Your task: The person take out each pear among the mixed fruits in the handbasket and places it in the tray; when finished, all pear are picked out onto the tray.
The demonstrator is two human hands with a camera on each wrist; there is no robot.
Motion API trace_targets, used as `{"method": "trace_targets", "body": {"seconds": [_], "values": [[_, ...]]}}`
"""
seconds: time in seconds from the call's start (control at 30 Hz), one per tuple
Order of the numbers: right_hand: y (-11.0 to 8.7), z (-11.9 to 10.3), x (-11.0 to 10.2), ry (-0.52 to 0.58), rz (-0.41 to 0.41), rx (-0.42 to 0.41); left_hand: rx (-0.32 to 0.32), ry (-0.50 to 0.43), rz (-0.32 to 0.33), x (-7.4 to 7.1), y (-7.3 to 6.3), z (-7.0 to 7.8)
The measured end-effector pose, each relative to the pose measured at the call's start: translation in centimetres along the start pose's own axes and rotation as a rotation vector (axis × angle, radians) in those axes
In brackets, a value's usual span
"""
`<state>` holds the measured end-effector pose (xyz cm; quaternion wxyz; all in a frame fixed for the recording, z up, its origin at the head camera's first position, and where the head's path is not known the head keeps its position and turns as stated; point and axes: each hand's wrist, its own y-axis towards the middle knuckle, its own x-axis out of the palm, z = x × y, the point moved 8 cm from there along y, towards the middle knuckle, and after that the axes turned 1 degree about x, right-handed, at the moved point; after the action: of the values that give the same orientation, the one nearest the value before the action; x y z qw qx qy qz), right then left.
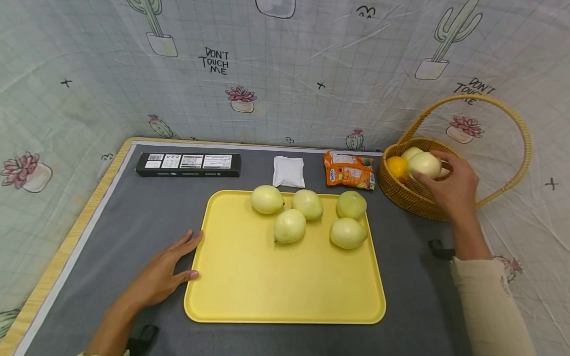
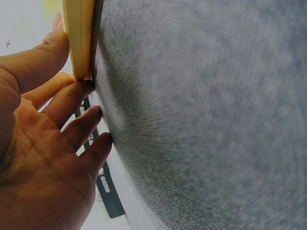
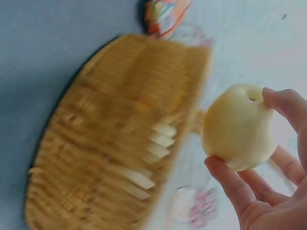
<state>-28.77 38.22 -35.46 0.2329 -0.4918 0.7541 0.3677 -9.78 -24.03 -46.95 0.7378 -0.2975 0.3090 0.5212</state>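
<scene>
Above the wicker basket [image 1: 407, 201] on the right, my right hand [image 1: 457, 185] holds a pale yellow-green pear [image 1: 424, 165] between thumb and fingers. In the right wrist view the pear [image 3: 237, 129] is up beside the basket's rim, its stem hollow showing. An orange fruit [image 1: 397, 168] and more pale fruit lie in the basket, partly hidden. My left hand [image 1: 156, 277] rests at the left edge of the yellow tray [image 1: 285, 289], fingers spread, with thumb and fingertips touching the rim. Several pears [image 1: 289, 226] lie across the tray's far half.
Behind the tray lie a black box [image 1: 188, 164], a white packet [image 1: 288, 171] and an orange snack bag [image 1: 349, 170]. The basket's tall handle [image 1: 518, 116] arches up and to the right. A patterned cloth [image 1: 285, 99] hangs behind the grey table.
</scene>
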Motion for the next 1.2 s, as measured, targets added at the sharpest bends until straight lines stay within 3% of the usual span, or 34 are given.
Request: {"method": "trace_targets", "body": {"seconds": [0.27, 0.47, 0.97, 1.2], "values": [[-2.5, -6.4, -0.2, 0.086, 0.004, -0.158, -0.007, -0.004, -0.006, 0.0, -0.1, -0.1], [-4.7, -10.9, 0.3, 0.176, -0.013, -0.321, -0.011, -0.009, -0.014, -0.1, -0.2, 0.0], [-10.6, -18.6, 4.3, 0.31, -0.211, -0.557, -0.006, -0.004, -0.004, 0.1, -0.2, -0.1], [-14.0, -21.3, 6.9, 0.333, -0.331, -0.613, -0.002, -0.001, -0.001, 0.0, -0.2, -0.1]]}}
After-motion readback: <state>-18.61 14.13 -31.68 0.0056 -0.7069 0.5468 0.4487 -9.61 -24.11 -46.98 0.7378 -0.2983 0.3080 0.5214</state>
